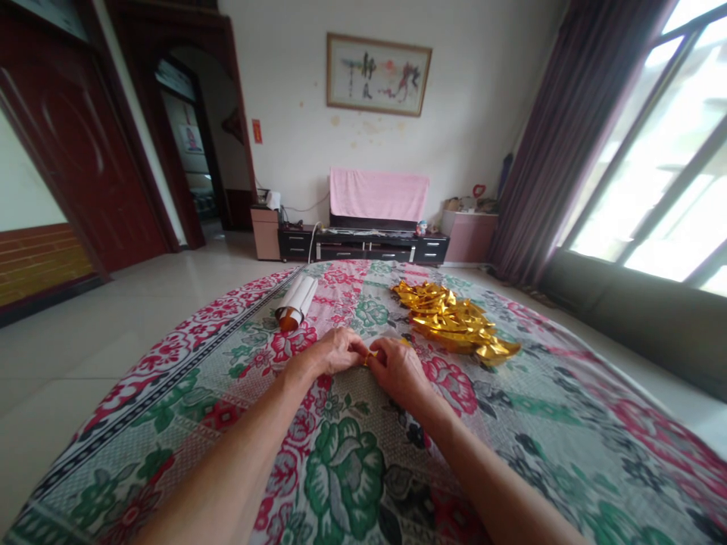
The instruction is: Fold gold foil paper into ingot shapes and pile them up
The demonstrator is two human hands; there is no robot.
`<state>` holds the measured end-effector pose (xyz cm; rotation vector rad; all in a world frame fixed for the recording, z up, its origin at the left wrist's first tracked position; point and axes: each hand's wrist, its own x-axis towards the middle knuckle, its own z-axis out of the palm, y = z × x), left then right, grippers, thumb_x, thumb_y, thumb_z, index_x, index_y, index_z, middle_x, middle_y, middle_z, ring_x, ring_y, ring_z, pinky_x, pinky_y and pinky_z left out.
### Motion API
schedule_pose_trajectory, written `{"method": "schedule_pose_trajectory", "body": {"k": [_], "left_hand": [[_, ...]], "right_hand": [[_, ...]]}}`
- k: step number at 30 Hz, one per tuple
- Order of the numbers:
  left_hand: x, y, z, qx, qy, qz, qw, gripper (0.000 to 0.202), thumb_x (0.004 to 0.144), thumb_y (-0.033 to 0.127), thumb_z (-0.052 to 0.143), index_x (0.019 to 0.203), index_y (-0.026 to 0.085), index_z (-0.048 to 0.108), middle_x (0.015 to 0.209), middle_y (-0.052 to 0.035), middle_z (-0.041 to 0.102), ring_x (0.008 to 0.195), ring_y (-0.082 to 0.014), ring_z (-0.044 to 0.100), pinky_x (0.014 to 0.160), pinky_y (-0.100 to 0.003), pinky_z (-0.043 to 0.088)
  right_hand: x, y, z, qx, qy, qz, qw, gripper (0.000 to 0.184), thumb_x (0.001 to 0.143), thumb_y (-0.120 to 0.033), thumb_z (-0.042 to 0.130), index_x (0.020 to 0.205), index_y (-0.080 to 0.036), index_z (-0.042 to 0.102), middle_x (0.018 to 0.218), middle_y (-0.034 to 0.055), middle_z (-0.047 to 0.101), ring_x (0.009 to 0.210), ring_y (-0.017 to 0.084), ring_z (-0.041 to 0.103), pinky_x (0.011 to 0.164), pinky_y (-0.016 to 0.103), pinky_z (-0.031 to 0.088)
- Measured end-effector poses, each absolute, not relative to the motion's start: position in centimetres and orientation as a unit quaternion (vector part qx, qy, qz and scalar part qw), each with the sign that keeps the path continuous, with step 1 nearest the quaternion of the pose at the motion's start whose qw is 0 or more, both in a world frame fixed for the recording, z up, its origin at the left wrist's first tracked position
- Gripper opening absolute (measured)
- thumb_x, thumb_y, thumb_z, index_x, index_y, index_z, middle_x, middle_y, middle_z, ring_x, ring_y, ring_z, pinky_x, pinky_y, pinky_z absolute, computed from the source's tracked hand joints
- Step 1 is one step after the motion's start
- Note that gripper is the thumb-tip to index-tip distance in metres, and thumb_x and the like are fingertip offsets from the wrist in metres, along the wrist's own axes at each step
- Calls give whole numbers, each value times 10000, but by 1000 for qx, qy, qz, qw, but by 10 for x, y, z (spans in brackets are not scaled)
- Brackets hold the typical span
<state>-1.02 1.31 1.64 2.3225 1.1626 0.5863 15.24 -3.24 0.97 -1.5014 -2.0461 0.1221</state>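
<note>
My left hand and my right hand meet at the middle of a flower-patterned cloth. Both are closed, pinching a small piece of gold foil paper between them; most of it is hidden by the fingers. A pile of folded gold foil pieces lies just beyond my right hand. A roll of paper with a gold inner side lies beyond my left hand.
The cloth covers a surface that drops to a tiled floor on the left. A low TV cabinet with a pink cloth stands at the far wall. Curtains and a window are at right.
</note>
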Motion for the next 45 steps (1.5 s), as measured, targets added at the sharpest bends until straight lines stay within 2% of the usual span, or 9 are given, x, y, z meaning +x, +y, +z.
{"method": "schedule_pose_trajectory", "body": {"k": [7,14,19,29,35,39,45], "left_hand": [[-12,15,13,850,415,216,242,228,667,252,553,818,169,703,818,-32,650,734,-132,583,644,-191,426],[-11,14,14,853,409,217,241,228,670,253,545,808,169,706,804,-30,646,736,-131,578,652,-190,423],[-10,13,15,847,421,213,244,235,662,270,546,802,169,706,807,-30,643,697,-126,573,600,-187,415],[-9,12,17,841,437,202,247,242,651,264,539,798,171,706,812,-30,656,692,-131,575,588,-188,419],[-9,13,17,846,428,202,245,250,651,244,531,807,166,711,796,-30,653,689,-127,571,591,-184,415],[-9,14,15,849,425,200,243,246,658,250,532,803,164,712,783,-30,653,696,-126,567,637,-191,427],[-9,14,16,847,429,200,241,253,653,248,527,805,163,710,800,-33,659,733,-133,572,654,-189,431]], "right_hand": [[158,-32,11,-548,-777,34,310,176,749,-130,477,852,-169,614,763,34,629,695,135,555,631,219,348],[159,-32,7,-549,-781,30,298,147,770,-177,508,879,-174,606,781,38,594,680,127,536,617,218,349],[161,-37,9,-543,-784,30,300,109,785,-203,517,817,-183,619,787,31,564,706,122,531,628,209,354],[162,-40,15,-526,-802,38,279,194,833,-208,474,743,-182,643,742,22,534,709,109,523,634,194,353],[164,-38,11,-504,-820,35,269,234,868,-235,440,774,-196,651,757,19,523,725,101,514,643,185,354],[165,-39,11,-501,-824,31,265,249,874,-243,431,763,-192,648,756,20,517,741,103,516,655,186,359],[162,-40,8,-514,-807,31,289,229,861,-272,455,767,-186,646,755,27,528,752,115,515,661,195,372]]}}
